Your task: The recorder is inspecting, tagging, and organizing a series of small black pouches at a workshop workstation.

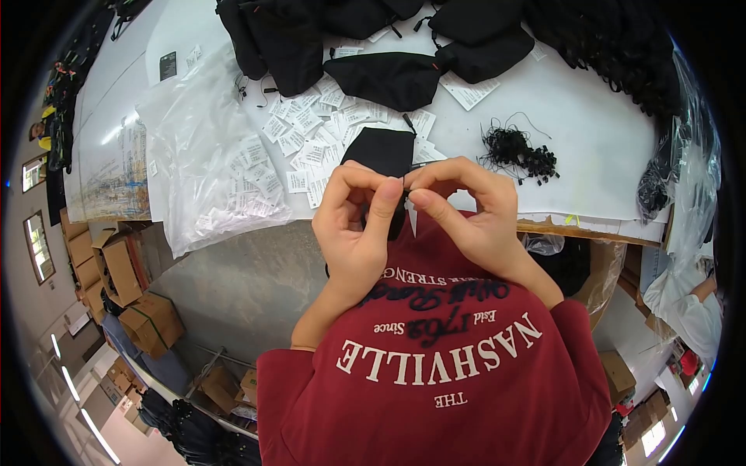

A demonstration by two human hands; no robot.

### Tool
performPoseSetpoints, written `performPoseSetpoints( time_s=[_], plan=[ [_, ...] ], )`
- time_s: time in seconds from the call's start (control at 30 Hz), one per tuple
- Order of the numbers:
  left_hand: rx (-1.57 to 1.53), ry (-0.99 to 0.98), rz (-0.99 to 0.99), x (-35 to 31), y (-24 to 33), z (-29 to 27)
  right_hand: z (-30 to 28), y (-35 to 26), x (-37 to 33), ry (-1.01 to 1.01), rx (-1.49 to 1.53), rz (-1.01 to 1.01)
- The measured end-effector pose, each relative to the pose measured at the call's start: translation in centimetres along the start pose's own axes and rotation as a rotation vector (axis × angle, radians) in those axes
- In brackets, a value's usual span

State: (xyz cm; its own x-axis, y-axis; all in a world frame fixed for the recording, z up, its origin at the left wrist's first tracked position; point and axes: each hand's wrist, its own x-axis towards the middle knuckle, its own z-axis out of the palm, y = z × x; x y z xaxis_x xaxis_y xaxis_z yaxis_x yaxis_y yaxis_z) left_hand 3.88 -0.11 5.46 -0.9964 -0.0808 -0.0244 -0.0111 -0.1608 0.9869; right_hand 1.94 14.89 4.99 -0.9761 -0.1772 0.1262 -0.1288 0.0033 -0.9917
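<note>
Close in front of my chest, at the near edge of the table, both hands are raised with their fingertips almost touching. My left hand (351, 221) pinches a thin black cord (404, 180) between thumb and forefinger. From the other side, my right hand (472, 203) is pinched on the same cord; its exact end is hidden by the fingertips. Just beyond my fingers lies a small black fabric pouch (381, 149), partly covered by my left hand. Loose white printed tags (311, 147) are scattered behind and left of it.
Several black pouches (385, 80) lie along the far side of the white table (590, 132). A tangle of black cords (519, 152) is at right. To the left, a clear plastic bag (198, 140) holds more tags, with a dark flat rectangle (168, 66) behind. Cardboard boxes (148, 322) stand below left.
</note>
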Motion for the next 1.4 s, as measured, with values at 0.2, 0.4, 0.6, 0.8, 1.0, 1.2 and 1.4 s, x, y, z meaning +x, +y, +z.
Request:
performPoseSetpoints(
  time_s=[0.2, 0.4, 0.6, 0.8, 1.0, 1.2, 1.4],
  plan=[
    [0.027, -0.195, -0.088, 1.1, 0.6, -1.0, -0.7, -0.3, -0.2, -0.096, 0.111, 0.089],
    [-0.535, -0.488, -0.413, 1.1, -3.5, -2.0, -0.7, -0.9, -0.6, -0.22, 0.206, 0.116],
    [-0.665, -0.344, -0.337, 0.0, -4.0, -0.6, 0.1, -0.9, -0.7, -0.179, 0.325, 0.181],
    [-0.594, -0.35, -0.252, 0.0, -4.7, -1.3, 0.2, -0.8, -0.9, -0.191, 0.38, 0.224],
    [-0.497, -0.304, -0.169, -0.4, -4.0, -0.6, 0.2, -0.7, -1.0, -0.176, 0.465, 0.289],
    [-0.145, -0.428, -0.205, 2.5, -2.1, -2.3, -1.1, -0.7, -0.4, -0.125, 0.635, 0.438],
    [0.478, -0.975, 0.001, 5.9, -3.6, -4.8, -2.7, 0.0, -0.5, -0.089, 0.577, 0.417]
  ],
)
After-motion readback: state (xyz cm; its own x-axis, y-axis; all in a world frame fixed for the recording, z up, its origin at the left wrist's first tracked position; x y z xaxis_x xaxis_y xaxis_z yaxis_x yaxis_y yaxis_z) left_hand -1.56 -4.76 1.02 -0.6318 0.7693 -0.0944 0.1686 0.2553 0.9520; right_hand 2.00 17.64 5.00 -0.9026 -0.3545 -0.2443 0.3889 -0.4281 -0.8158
